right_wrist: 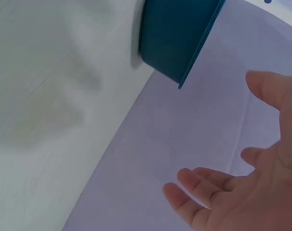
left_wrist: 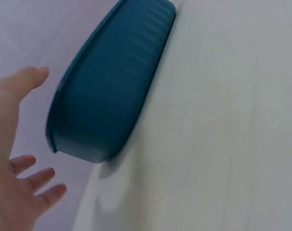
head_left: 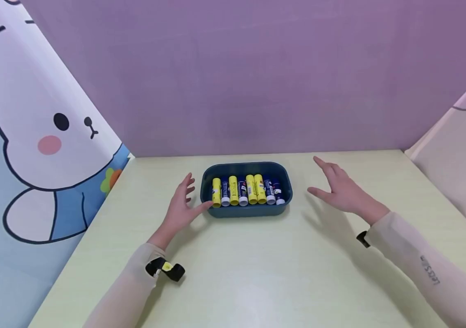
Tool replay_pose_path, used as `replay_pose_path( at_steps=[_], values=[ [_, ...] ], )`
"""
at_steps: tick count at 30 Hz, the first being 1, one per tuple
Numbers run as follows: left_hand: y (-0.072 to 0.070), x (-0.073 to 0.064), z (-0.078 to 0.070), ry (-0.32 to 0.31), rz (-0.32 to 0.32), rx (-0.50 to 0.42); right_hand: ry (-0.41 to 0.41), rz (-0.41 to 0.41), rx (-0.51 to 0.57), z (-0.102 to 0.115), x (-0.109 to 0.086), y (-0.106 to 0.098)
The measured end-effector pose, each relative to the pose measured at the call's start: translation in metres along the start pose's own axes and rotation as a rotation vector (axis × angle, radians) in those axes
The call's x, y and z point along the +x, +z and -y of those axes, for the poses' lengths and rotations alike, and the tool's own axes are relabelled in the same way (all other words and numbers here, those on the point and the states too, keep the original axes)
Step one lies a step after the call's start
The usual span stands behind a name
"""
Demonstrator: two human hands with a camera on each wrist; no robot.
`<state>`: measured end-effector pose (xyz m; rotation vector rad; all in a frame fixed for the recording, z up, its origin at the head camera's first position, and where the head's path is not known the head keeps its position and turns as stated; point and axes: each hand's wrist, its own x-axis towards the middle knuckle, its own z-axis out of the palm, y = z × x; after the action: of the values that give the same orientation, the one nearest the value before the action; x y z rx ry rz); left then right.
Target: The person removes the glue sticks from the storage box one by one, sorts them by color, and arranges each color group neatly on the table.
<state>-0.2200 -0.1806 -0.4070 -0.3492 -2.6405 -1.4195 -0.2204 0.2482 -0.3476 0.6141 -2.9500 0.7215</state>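
A dark teal plastic basket (head_left: 247,212) stands at the back middle of the table. In it lies a row of several glue sticks, some with yellow tubes (head_left: 233,190) and others dark blue (head_left: 243,191) with white ends. My left hand (head_left: 180,209) hovers by the basket's left end, fingers spread and holding nothing; its thumb overlaps the near left corner in the head view, while the left wrist view shows it apart from the wall (left_wrist: 98,91). Off to the right, my right hand (head_left: 341,189) is raised, fingers extended, with a gap to the basket's right end (right_wrist: 175,38).
The pale table (head_left: 249,269) meets a purple backdrop (head_left: 257,77) just behind the basket. A blue cloth with a cartoon rabbit (head_left: 48,136) hangs along the left side. Another light cloth (head_left: 462,150) borders the right. Each wrist wears a black strap (head_left: 163,268).
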Motion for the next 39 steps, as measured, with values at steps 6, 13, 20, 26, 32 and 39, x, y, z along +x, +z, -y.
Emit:
replay_pose_path(
  at_steps=[6, 13, 20, 26, 32, 39],
  values=[
    [0.006, -0.001, 0.008, -0.086, -0.051, -0.268, 0.013, 0.029, 0.109, 0.01, 0.009, -0.006],
    [0.017, 0.0, 0.021, -0.107, -0.101, -0.458, -0.003, 0.065, 0.225, 0.025, 0.022, -0.004],
    [0.025, -0.004, 0.034, -0.06, -0.099, -0.53, 0.024, 0.128, 0.335, 0.039, 0.037, 0.002],
    [0.028, -0.005, 0.038, -0.03, -0.092, -0.553, 0.071, 0.204, 0.454, 0.047, 0.05, 0.006],
    [0.028, -0.006, 0.038, -0.023, -0.093, -0.571, 0.099, 0.251, 0.593, 0.051, 0.065, 0.011],
    [0.027, -0.008, 0.038, -0.018, -0.092, -0.569, 0.122, 0.343, 0.774, 0.06, 0.078, 0.022]
  ],
)
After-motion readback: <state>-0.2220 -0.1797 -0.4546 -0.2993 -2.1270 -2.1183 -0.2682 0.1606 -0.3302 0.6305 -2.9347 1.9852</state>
